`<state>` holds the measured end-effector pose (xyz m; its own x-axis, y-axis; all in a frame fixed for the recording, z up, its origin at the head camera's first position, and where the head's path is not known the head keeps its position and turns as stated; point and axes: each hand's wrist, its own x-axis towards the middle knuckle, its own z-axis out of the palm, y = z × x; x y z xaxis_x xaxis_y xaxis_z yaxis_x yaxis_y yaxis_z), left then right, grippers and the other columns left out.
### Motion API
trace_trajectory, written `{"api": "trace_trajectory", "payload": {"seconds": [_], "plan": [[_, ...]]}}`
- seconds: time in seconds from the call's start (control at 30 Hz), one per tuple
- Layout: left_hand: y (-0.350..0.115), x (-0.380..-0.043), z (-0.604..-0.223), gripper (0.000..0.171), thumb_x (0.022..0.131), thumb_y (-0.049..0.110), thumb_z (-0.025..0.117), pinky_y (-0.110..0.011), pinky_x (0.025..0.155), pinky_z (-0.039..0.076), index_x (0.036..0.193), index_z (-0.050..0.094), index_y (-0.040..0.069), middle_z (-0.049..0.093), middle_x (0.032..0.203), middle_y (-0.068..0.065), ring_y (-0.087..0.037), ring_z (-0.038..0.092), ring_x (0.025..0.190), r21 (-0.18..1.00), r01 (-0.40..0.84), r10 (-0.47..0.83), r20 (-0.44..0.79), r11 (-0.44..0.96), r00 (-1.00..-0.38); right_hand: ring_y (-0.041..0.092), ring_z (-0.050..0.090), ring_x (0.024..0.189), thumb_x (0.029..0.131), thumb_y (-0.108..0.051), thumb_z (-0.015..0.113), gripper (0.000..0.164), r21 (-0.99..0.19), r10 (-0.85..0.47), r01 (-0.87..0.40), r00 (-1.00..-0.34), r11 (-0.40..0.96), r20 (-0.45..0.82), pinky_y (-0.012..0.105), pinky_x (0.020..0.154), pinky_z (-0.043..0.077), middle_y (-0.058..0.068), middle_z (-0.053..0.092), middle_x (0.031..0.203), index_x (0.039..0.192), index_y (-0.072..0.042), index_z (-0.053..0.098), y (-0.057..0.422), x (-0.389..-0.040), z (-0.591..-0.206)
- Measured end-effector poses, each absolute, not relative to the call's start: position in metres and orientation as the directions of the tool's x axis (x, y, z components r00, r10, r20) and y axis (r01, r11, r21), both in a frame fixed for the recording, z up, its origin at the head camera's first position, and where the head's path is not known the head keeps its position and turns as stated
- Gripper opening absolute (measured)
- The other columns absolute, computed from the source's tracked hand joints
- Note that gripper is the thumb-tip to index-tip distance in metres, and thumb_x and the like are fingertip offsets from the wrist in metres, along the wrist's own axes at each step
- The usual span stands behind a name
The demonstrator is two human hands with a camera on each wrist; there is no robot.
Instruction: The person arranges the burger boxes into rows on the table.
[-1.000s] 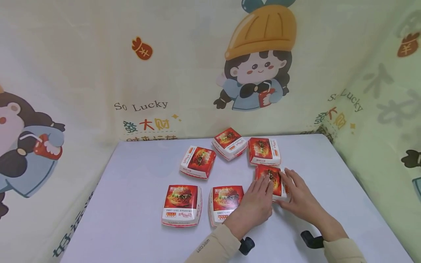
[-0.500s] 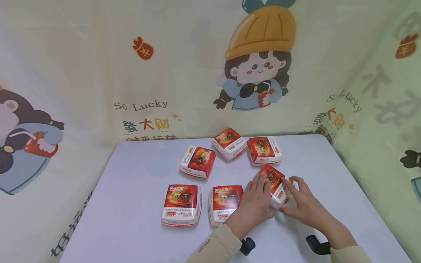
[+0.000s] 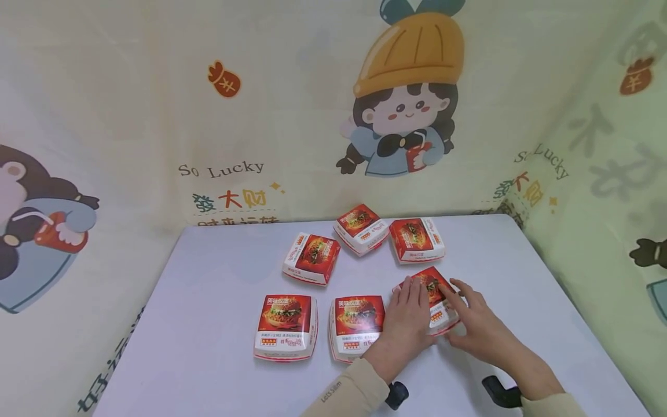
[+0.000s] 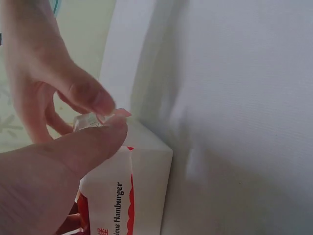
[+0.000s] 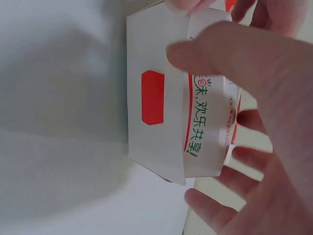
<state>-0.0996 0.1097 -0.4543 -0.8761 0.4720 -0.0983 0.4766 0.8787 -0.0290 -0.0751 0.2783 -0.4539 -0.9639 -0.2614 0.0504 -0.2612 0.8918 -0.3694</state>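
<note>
Between my two hands a red and white hamburger box stands on the table, turned at an angle. My left hand lies over its left part, fingers across the top; in the left wrist view its thumb presses the white side. My right hand holds the box at its right corner, fingers at the upper edge. The right wrist view shows that thumb on the side of the box, near green lettering and a red tab. My left hand hides part of the top.
Just left of my left hand is another hamburger box, with a matching box beside it. Farther back sit three more: a left box, a middle box and a right box. A printed cloth hangs behind the white table.
The held box has turned clockwise, its white strip going from the right side toward the front. Both hands have moved slightly with it. The back right box shifted a little.
</note>
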Motion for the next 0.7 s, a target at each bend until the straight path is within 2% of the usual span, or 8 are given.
{"api": "trace_trajectory", "payload": {"seconds": [0.13,0.27,0.4,0.47,0.57,0.63,0.7], "plan": [[0.110,-0.100,-0.454,0.104,0.074,0.064,0.076,-0.031,0.120,0.032,0.155,0.030,0.019,0.030,0.162,0.003,-0.016,0.024,0.152,-0.017,0.487,0.482,-0.118,0.873,-0.868,0.040,0.032,0.137,0.067,-0.013,0.090,0.104,-0.366,-0.321,-0.312,-0.946,0.877,0.037,0.054,0.095,0.053,0.020,0.024,0.159,0.154,-0.007,0.033,0.277,-0.076,-0.457],[0.109,-0.101,-0.453,0.105,0.072,0.060,0.080,-0.029,0.120,0.032,0.155,0.029,0.021,0.024,0.164,0.001,-0.018,0.020,0.154,0.013,0.507,0.504,-0.131,0.862,-0.854,0.041,0.028,0.141,0.063,-0.013,0.093,0.110,-0.316,-0.380,-0.390,-0.920,0.865,0.094,0.054,0.100,0.050,0.019,0.024,0.161,0.154,-0.003,0.031,0.276,-0.078,-0.462],[0.107,-0.102,-0.453,0.107,0.072,0.058,0.081,-0.029,0.120,0.030,0.156,0.027,0.021,0.020,0.165,0.000,-0.020,0.018,0.154,0.045,0.506,0.507,-0.144,0.861,-0.850,0.042,0.021,0.147,0.062,-0.014,0.094,0.114,-0.284,-0.397,-0.411,-0.912,0.867,0.109,0.055,0.107,0.042,0.018,0.024,0.162,0.155,-0.004,0.029,0.274,-0.079,-0.470],[0.107,-0.102,-0.455,0.108,0.071,0.058,0.081,-0.029,0.120,0.029,0.156,0.026,0.020,0.020,0.166,0.000,-0.020,0.017,0.155,0.050,0.502,0.503,-0.146,0.864,-0.852,0.039,0.020,0.149,0.062,-0.015,0.094,0.114,-0.277,-0.400,-0.418,-0.908,0.865,0.122,0.039,0.116,0.033,0.017,0.025,0.162,0.155,-0.004,0.028,0.272,-0.079,-0.473],[0.108,-0.102,-0.456,0.110,0.072,0.060,0.080,-0.028,0.121,0.028,0.157,0.024,0.019,0.020,0.166,0.000,-0.019,0.017,0.155,0.034,0.496,0.496,-0.139,0.868,-0.857,0.038,0.024,0.148,0.061,-0.013,0.094,0.114,-0.265,-0.413,-0.449,-0.892,0.853,0.182,0.013,0.118,0.012,0.019,0.030,0.160,0.154,-0.002,0.031,0.270,-0.078,-0.476],[0.108,-0.101,-0.456,0.110,0.072,0.060,0.079,-0.028,0.120,0.028,0.158,0.023,0.018,0.021,0.166,0.001,-0.019,0.017,0.155,0.013,0.493,0.490,-0.133,0.870,-0.861,0.038,0.026,0.148,0.060,-0.012,0.094,0.112,-0.273,-0.418,-0.465,-0.883,0.842,0.214,0.003,0.111,-0.003,0.019,0.032,0.159,0.153,-0.001,0.033,0.269,-0.077,-0.477],[0.108,-0.101,-0.457,0.109,0.074,0.060,0.078,-0.027,0.120,0.029,0.158,0.023,0.018,0.022,0.165,0.000,-0.019,0.019,0.154,-0.015,0.496,0.491,-0.123,0.868,-0.863,0.038,0.029,0.146,0.059,-0.011,0.095,0.111,-0.266,-0.417,-0.473,-0.877,0.840,0.240,0.001,0.110,-0.003,0.020,0.034,0.158,0.152,0.000,0.035,0.269,-0.077,-0.478]]}}
